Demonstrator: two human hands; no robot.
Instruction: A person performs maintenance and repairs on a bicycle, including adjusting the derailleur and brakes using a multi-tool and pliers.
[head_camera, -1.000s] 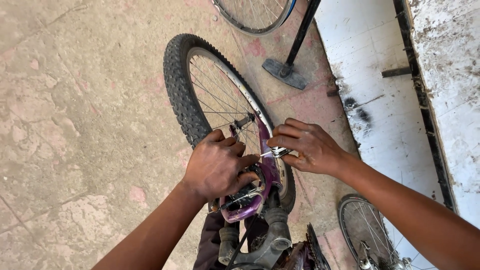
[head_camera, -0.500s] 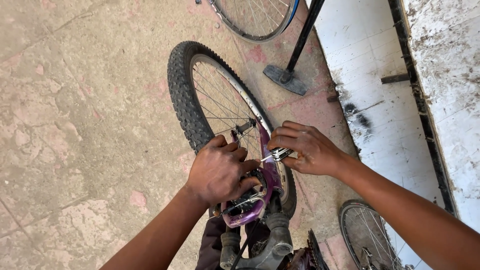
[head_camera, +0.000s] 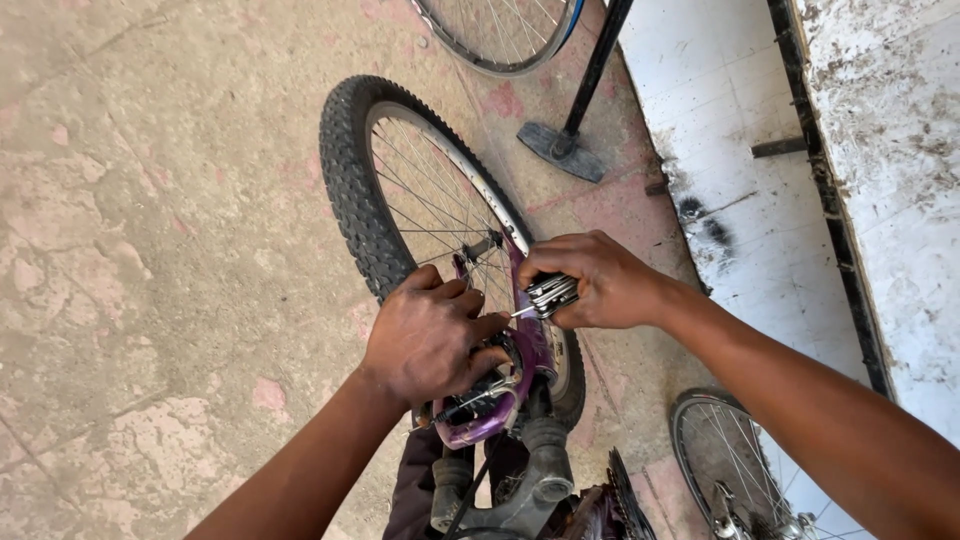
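A purple bicycle fork (head_camera: 528, 345) holds a front wheel (head_camera: 400, 190) with a knobby black tyre and silver rim. My left hand (head_camera: 430, 335) grips the fork's brake area from the left, fingers wrapped over the black brake parts. On the fork's right side, my right hand (head_camera: 595, 280) is closed on a folding metal multi-tool (head_camera: 550, 293). One thin key sticks out of the tool and points left into the brake. The key's tip is hidden between my fingers and the fork.
A black stand with a flat foot (head_camera: 565, 150) rests on the stained concrete floor (head_camera: 150, 250). Another wheel (head_camera: 500, 35) shows at the top edge and a small wheel (head_camera: 725, 465) at the bottom right. A white painted wall (head_camera: 740, 200) runs along the right.
The view has shifted slightly; both hands stay at the fork. My right hand has turned a little, showing more of the multi-tool.
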